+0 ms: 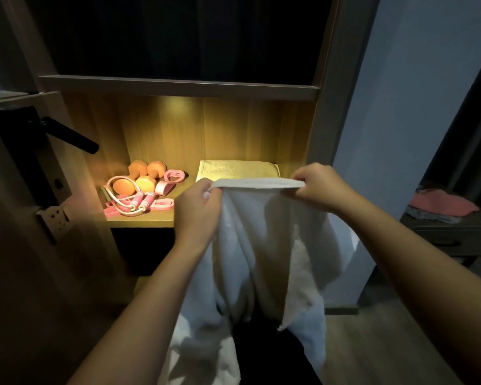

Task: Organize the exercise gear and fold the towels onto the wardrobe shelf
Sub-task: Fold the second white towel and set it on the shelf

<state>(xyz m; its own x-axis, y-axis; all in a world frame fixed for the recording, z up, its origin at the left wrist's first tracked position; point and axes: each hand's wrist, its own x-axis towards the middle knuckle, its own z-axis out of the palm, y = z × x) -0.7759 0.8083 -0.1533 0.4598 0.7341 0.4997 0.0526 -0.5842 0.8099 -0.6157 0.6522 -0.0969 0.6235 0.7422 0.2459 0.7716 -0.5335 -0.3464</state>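
Observation:
A white towel [264, 245] hangs down in front of the lit wardrobe shelf [142, 222]. My left hand [197, 209] pinches its top edge at the left corner, and my right hand [320, 187] pinches the same edge at the right corner, stretching it level. Behind that edge a folded towel [233, 169] lies on the right side of the shelf. On the left side sit pink dumbbells [139, 176], a pink skipping rope [134, 202] and a pink heart-shaped grip piece [172, 180].
An open wardrobe door with a black lever handle [70, 137] stands at the left. A dark upper compartment lies above the shelf board [178, 86]. At the far right a low dark unit [450, 234] carries pink and grey cloths [442, 204].

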